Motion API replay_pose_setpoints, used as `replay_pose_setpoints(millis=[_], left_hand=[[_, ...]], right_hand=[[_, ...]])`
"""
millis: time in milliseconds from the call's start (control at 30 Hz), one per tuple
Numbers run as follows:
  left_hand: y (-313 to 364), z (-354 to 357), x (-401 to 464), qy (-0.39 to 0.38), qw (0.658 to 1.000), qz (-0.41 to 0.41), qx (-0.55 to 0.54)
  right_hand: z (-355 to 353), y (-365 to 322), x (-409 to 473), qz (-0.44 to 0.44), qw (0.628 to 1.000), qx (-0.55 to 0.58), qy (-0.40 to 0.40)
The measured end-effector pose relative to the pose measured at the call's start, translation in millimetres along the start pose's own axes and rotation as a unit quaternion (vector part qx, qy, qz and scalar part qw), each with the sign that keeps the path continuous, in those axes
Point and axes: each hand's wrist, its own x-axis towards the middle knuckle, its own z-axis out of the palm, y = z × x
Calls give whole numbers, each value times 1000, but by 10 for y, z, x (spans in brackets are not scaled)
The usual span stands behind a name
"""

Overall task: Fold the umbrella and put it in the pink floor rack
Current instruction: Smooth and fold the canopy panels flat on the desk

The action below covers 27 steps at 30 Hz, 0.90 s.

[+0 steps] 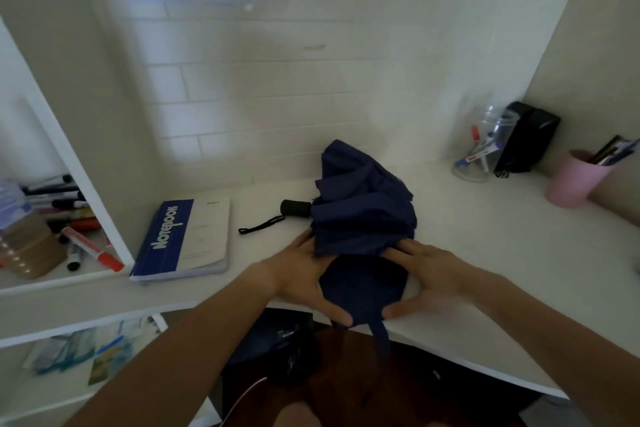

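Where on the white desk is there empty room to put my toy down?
The desk is bare right of the umbrella, in front of the pink cup and clear jar. A narrow strip lies between notebook and umbrella handle. The left shelf is crowded with markers.

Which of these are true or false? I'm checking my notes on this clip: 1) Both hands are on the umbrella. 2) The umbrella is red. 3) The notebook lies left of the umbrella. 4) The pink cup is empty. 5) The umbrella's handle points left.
1) True: the left hand and right hand press the umbrella.
2) False: it is dark blue.
3) True: the notebook lies to its left.
4) False: the pink cup holds pens.
5) True: the handle points left.
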Motion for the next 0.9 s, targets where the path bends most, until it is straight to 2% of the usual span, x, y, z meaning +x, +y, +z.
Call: replay_pose_setpoints(millis=[100, 167, 233, 300, 400, 433, 500, 600, 700, 733, 800, 867, 900], left_hand=[[-107, 42, -5, -15, 999, -32, -8], [-106, 32, 12, 1, 999, -43, -31], [-118, 1, 13, 54, 997, -49, -33], [-140, -4, -6, 135, 990, -44, -14], [-109, 39, -30, 226, 973, -19, 32], [-86, 59, -34, 226, 973, -11, 47], [-61, 121, -49, 181, 981, -7, 68], [-118, 238, -80, 114, 990, -14, 82], [-151, 303, -77, 100, 991, -15, 84], [-153, 315, -74, 93, 992, -15, 85], [-170, 314, -75, 84, 992, -16, 96], [-209, 286, -112, 64, 992, -15, 105], [-236, 266, -145, 54, 992, -12, 110]], right_hand=[[-279, -100, 103, 2, 987, 158, 16], [-462, -63, 227, 23, 975, 211, 63], [-576, 10, 431, 57, 966, 224, 119], [-605, 95, 676, 100, 964, 205, 138], [-550, 171, 978, 154, 979, 123, 49], [-543, 166, 1020, 156, 982, 104, 34], [-589, 126, 995, 146, 984, 89, 58], [-655, 49, 760, 110, 974, 121, 153], [-490, -81, 416, 36, 952, 121, 278], [-377, -119, 308, -5, 954, 113, 279], [-130, -171, 132, -59, 977, 94, 180], [104, -132, 6, -54, 995, 59, 62], [183, -73, -38, -43, 996, 64, 38]])
